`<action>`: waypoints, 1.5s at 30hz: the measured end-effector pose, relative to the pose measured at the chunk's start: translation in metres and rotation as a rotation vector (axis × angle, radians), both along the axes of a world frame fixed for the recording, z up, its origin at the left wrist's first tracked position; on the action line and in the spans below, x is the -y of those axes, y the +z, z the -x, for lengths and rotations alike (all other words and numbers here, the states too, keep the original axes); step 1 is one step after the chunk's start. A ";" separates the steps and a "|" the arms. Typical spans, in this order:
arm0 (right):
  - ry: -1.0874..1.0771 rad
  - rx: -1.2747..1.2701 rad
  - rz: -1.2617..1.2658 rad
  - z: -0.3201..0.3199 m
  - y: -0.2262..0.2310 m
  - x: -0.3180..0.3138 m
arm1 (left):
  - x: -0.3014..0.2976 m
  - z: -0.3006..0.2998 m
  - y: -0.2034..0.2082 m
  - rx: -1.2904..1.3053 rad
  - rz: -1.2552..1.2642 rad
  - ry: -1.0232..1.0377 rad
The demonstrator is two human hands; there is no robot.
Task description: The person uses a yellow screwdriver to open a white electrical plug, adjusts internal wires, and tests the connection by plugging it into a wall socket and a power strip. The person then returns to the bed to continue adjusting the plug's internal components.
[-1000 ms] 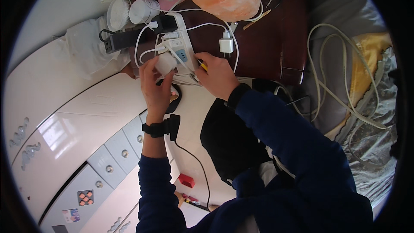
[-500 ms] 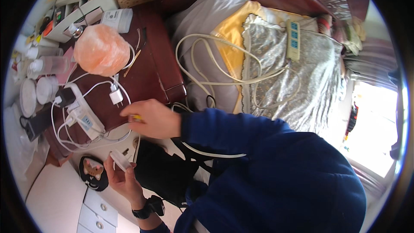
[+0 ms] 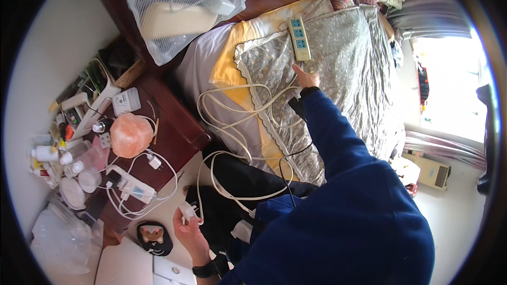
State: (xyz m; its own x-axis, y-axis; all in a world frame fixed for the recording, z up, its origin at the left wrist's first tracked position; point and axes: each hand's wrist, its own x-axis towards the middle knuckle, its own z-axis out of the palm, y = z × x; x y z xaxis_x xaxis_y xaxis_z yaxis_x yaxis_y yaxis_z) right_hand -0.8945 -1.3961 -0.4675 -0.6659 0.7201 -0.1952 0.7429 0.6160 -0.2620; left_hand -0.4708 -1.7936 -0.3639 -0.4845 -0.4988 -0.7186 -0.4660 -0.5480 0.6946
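Observation:
My left hand (image 3: 191, 238), low in the picture, grips a white plug (image 3: 187, 211) between thumb and fingers, with its prongs showing. A white cable (image 3: 232, 198) loops close by it and across the bed. My right arm stretches over the bed, and my right hand (image 3: 306, 78) is just below a cream power strip (image 3: 299, 40) with blue sockets. Its fingers are partly curled; a speck of yellow shows there, too small to name. The power strip lies on a grey patterned cloth (image 3: 343, 47).
At left, a dark red bedside table (image 3: 169, 113) bears an orange salt lamp (image 3: 130, 136), a second white power strip (image 3: 136, 188), a charger (image 3: 153, 162) and bottles. A black pouch (image 3: 155, 238) with a cat face lies below. A mesh bag (image 3: 179, 26) hangs above.
My right hand has moved from beside the bedside table up and right to the strip on the bed. My left hand still holds the white plug. The view has shifted, bringing the mesh bag in.

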 end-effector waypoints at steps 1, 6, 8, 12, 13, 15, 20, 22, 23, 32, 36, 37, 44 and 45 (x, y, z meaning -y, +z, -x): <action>0.060 0.119 0.122 0.001 -0.020 -0.009 | -0.001 0.005 0.015 -0.032 -0.007 -0.016; 0.927 0.877 -0.425 0.000 -0.060 -0.001 | 0.012 0.039 0.071 -0.161 -0.051 -0.076; 0.866 0.715 -0.074 -0.012 -0.029 -0.001 | 0.027 0.048 0.089 -0.132 -0.096 -0.173; 0.230 0.568 0.920 -0.109 0.066 -0.001 | 0.043 0.061 0.137 -0.476 -0.376 -0.079; 0.104 0.575 1.114 -0.146 0.086 0.003 | 0.046 0.062 0.152 -0.519 -0.413 -0.095; 0.050 0.467 1.187 -0.233 0.122 0.008 | 0.048 0.057 0.175 -0.591 -0.530 -0.133; -0.128 0.117 1.636 -0.444 0.204 0.024 | 0.040 0.026 0.224 -0.635 -0.735 -0.337; -0.263 -0.020 1.589 -0.503 0.239 0.023 | 0.026 0.022 0.239 -0.634 -0.784 -0.415; -0.223 -0.073 1.593 -0.524 0.255 0.019 | 0.017 0.018 0.246 -0.595 -0.837 -0.421; -0.305 -0.721 1.334 -0.724 0.379 -0.053 | -0.081 -0.005 0.264 -0.403 -1.074 -0.661; -0.404 -0.998 1.175 -0.827 0.409 -0.086 | -0.138 -0.040 0.272 -0.324 -1.160 -0.802; -0.453 -1.041 1.120 -0.854 0.417 -0.095 | -0.156 -0.052 0.276 -0.317 -1.168 -0.836; -0.580 -1.362 0.863 -1.060 0.474 -0.178 | -0.324 -0.175 0.334 -0.409 -1.414 -1.008; -0.601 -1.402 0.829 -1.091 0.483 -0.191 | -0.354 -0.201 0.346 -0.400 -1.456 -1.046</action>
